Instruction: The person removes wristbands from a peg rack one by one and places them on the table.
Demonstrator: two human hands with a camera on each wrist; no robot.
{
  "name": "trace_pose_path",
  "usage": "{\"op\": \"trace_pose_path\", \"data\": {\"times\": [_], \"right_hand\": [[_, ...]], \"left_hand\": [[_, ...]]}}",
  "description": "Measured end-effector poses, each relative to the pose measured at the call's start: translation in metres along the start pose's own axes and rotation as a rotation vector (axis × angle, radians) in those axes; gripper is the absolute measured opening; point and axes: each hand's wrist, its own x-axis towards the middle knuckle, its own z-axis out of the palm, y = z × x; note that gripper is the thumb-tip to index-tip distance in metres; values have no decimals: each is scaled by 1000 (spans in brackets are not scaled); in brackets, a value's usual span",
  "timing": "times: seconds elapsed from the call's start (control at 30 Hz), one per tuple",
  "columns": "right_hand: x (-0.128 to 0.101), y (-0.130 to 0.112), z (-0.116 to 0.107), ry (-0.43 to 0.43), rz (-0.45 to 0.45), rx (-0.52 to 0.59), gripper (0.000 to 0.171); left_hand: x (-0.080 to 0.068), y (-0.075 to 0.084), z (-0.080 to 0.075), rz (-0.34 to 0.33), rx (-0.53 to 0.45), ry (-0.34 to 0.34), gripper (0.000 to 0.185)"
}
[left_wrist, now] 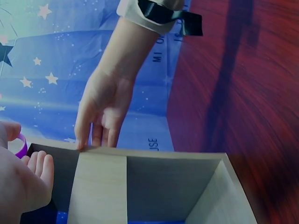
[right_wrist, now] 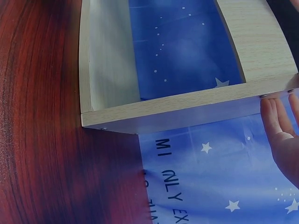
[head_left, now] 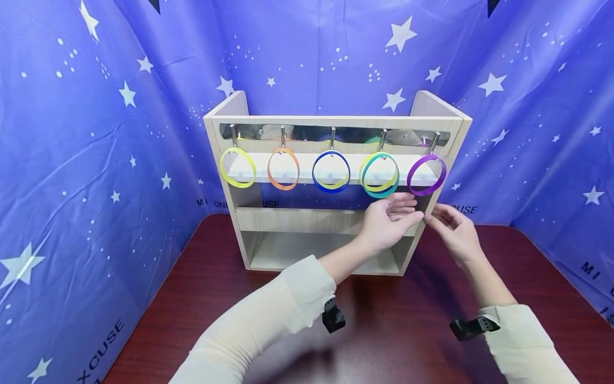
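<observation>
A light wooden rack [head_left: 307, 221] stands upright on the table, with coloured rings hanging from its metal hooks. My left hand [head_left: 389, 221] is in front of the rack's right part, below the teal ring [head_left: 380, 196] and the purple ring [head_left: 442, 183]. Its fingers are extended and hold nothing, and its thumb tip is at the right side panel [head_left: 411, 248]. Across that panel, on the outer side, the fingertips of my right hand [head_left: 458, 234] touch the wood. In the right wrist view only part of the right hand [right_wrist: 282, 140] shows, at the panel's outer face.
Further left hang a yellow ring [head_left: 238, 184], an orange ring [head_left: 284, 187] and a blue ring [head_left: 331, 189]; a second yellow ring sits behind the teal one. A white shelf [head_left: 307, 165] lies behind them. Blue starry cloth [head_left: 307, 58] surrounds the dark red table [head_left: 192, 314].
</observation>
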Motion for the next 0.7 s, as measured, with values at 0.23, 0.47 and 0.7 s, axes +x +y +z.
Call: {"op": "trace_pose_path", "data": {"times": [0.23, 0.47, 0.7], "right_hand": [[0, 2, 0, -1, -7, -25, 29], [-1, 2, 1, 11, -21, 14, 26], [0, 1, 1, -15, -19, 56, 30]], "left_hand": [[2, 2, 11, 11, -77, 95, 36], [5, 5, 19, -11, -172, 153, 34], [2, 9, 28, -16, -182, 224, 26]]}}
